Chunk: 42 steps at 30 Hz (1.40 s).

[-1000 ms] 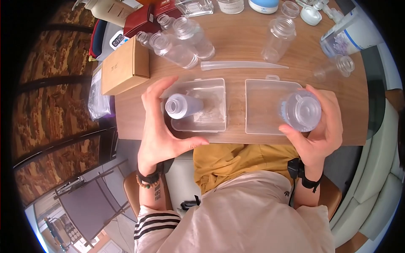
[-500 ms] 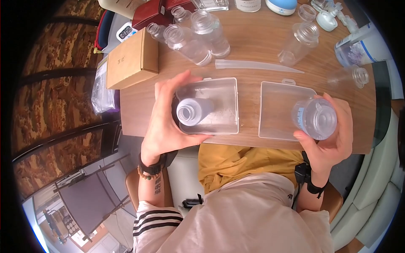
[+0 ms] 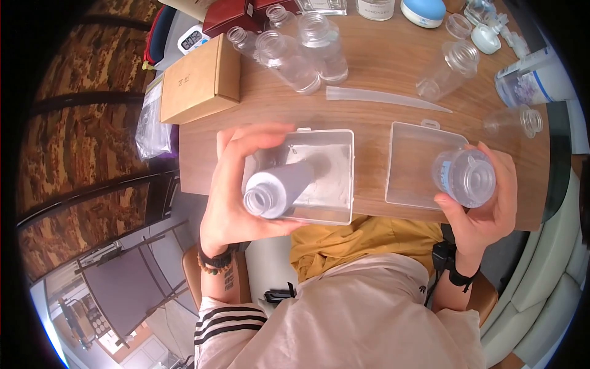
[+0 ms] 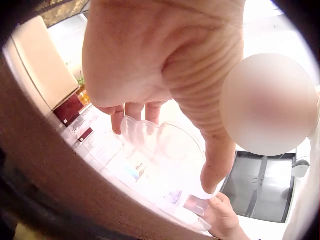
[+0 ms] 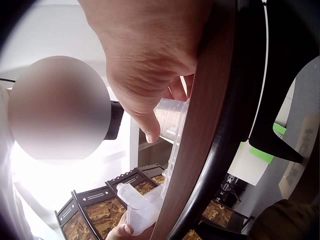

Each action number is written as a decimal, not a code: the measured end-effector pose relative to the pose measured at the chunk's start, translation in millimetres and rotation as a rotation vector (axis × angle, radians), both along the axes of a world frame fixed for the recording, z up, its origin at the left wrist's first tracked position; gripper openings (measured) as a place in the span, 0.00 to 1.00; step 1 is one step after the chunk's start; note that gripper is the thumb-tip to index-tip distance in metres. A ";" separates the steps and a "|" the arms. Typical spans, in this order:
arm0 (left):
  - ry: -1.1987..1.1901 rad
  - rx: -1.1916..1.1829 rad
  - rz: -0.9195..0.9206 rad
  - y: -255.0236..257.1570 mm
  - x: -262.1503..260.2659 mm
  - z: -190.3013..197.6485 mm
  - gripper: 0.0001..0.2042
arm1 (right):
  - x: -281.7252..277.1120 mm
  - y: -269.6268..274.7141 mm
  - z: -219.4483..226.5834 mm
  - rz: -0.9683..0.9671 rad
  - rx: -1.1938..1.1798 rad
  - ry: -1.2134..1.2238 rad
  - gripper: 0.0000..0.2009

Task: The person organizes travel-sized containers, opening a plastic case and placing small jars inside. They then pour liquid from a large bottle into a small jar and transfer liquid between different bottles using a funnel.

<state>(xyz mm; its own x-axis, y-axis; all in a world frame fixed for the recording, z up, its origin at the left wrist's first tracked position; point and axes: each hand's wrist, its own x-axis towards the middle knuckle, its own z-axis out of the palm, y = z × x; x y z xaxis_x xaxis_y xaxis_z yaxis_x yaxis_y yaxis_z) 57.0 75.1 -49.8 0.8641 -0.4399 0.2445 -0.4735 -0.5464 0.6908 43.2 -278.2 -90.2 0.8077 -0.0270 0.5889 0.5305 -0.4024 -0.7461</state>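
Note:
My left hand [image 3: 230, 203] grips a clear plastic box [image 3: 326, 208] by its left part, fingers along the far edge and thumb along the near edge. A frosted, uncapped bottle [image 3: 270, 194] leans in the box toward the palm. The right wrist view shows the box and bottle [image 5: 135, 197] tilted, with part of the left hand [image 5: 120, 231] below. My right hand [image 3: 491, 212] curls round a clear round container [image 3: 477, 178] over the right part of a flat clear tray or lid [image 3: 409, 163]. In the left wrist view the box [image 4: 165, 140] looks washed out.
Clear uncapped bottles [image 3: 289, 64] stand behind the box, beside a cardboard box [image 3: 200, 80]. A long translucent tapered piece [image 3: 387, 98] lies across the wooden table [image 3: 369, 67]. At the right are another clear bottle [image 3: 448, 71], a small one [image 3: 513, 121] and a labelled pack [image 3: 531, 80].
My left hand has closed onto the box and moved it toward the table's near edge. The frosted bottle now leans more and appears larger. The right hand still holds its container in about the same place.

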 end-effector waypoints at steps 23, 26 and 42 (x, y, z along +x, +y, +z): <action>-0.093 -0.170 0.126 18.4 -52.2 8.7 0.59 | -0.3 -1.0 2.3 -0.023 -0.058 -0.003 0.39; -0.133 -0.113 0.109 19.4 -55.3 12.5 0.64 | 0.1 -1.7 2.5 -0.021 -0.068 -0.007 0.39; -0.072 -0.145 0.192 32.6 -51.2 3.2 0.62 | 1.6 -1.5 4.9 -0.024 -0.097 -0.026 0.39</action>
